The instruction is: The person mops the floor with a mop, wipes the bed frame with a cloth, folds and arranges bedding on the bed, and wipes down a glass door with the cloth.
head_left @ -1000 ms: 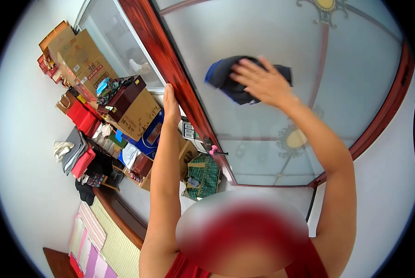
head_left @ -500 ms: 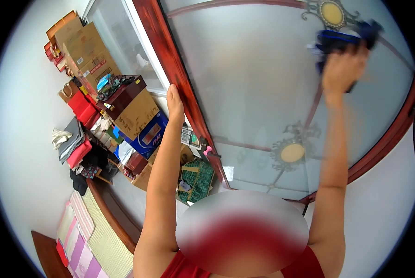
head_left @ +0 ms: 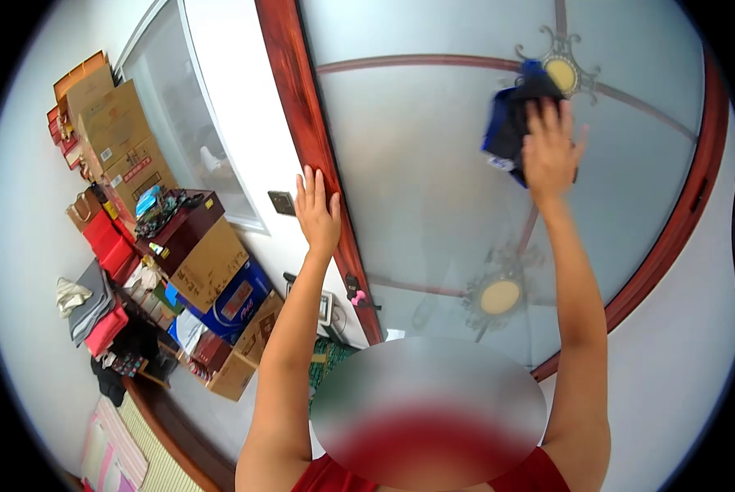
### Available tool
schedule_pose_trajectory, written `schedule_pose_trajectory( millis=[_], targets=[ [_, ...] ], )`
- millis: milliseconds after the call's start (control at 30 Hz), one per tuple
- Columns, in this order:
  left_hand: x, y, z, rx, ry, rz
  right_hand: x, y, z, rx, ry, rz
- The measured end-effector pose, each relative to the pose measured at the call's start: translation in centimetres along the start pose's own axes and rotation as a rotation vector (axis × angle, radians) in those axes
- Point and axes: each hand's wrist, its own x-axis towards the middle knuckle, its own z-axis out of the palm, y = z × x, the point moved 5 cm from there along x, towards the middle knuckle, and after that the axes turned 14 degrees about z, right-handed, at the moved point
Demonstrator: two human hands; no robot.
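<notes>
A dark blue and black cloth (head_left: 511,123) lies against the frosted glass door pane (head_left: 433,172), just left of the upper yellow medallion (head_left: 561,75). My right hand (head_left: 552,156) presses it to the glass with its fingers spread over the cloth; its palm side is hidden. My left hand (head_left: 317,213) rests flat, fingers extended, on the red wooden door frame (head_left: 288,74) and holds nothing. Lower on the pane is a second yellow medallion (head_left: 499,298). A pink item (head_left: 357,298) hangs by the dark door handle (head_left: 352,284), below my left hand.
A wall switch (head_left: 282,202) sits left of the frame. Stacked cardboard boxes (head_left: 117,119), a blue carton (head_left: 240,303) and folded clothes (head_left: 97,299) crowd the left side. A bed (head_left: 109,451) shows at lower left. A green patterned bag (head_left: 326,361) stands low near the door.
My right hand and the cloth have moved left across the glass. My left hand now lies flatter on the frame. The view has shifted, bringing the wall switch into sight.
</notes>
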Motion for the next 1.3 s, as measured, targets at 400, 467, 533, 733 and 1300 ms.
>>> schedule_pose_trajectory(
  millis=[400, 467, 533, 733, 1300],
  targets=[
    [0.0, 0.1, 6.7, -0.165, -0.103, 0.001, 3.1, -12.1, 6.1, 0.145, -0.033, 0.091],
    [0.0, 0.2, 7.3, -0.124, -0.115, 0.015, 2.5, -17.6, 7.3, 0.243, -0.111, -0.07],
    [-0.5, -0.2, 7.8, -0.095, -0.129, 0.032, 2.3, -22.5, 8.2, 0.331, -0.171, -0.232],
    [-0.5, -0.8, 7.4, -0.082, -0.178, 0.063, 7.4, -30.6, 9.9, 0.391, -0.079, -0.501],
    [0.2, -4.4, 2.8, -0.531, 0.295, -0.146, -3.8, -33.6, 11.9, 0.34, -0.411, -0.888]
  ],
)
